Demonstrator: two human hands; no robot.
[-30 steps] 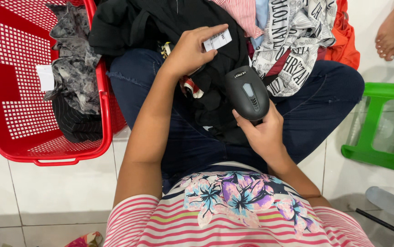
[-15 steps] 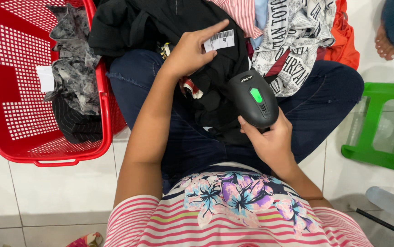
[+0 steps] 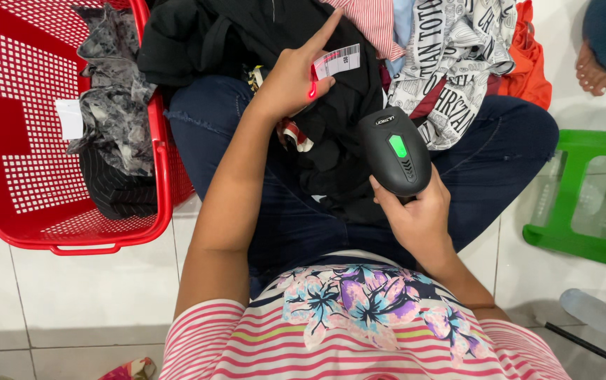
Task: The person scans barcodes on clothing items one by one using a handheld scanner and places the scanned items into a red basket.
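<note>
Fingers of the left hand (image 3: 290, 79) pinch the small white paper barcode tag (image 3: 336, 62) on the soft black garment (image 3: 331, 134) over the lap, light and floppy, best held flat by its edge, while the right hand (image 3: 415, 214) grips the black handheld scanner (image 3: 394, 151).

White rectangular barcode tag (image 3: 336, 61) pinched above black clothes (image 3: 338, 119).

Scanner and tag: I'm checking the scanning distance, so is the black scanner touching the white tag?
Apart. The head view shows the black scanner in the right hand, with dark cloth showing between it and the white tag held by the left hand.
</note>
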